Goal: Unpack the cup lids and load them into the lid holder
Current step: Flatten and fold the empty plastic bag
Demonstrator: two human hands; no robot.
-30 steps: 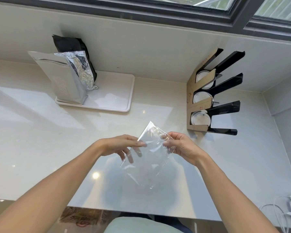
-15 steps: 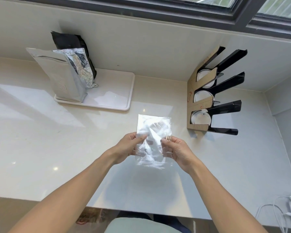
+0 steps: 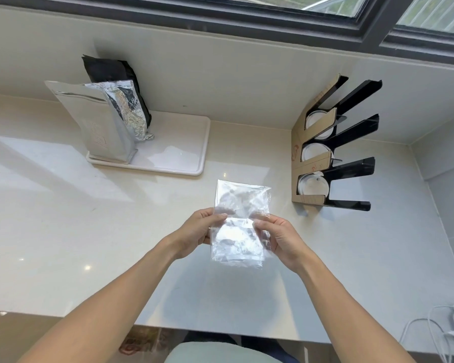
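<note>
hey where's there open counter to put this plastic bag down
Bare counter lies left of the left hand, in front of the white tray. Another bare patch lies between that tray and the lid holder. The tray's left end is crowded with the foil bags.

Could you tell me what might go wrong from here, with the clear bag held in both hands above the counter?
The clear plastic bag is only pinched at its edges by the left hand and right hand, so it could slip. It may also tear suddenly. White lids already sit in the lid holder, so room may be short.
</note>
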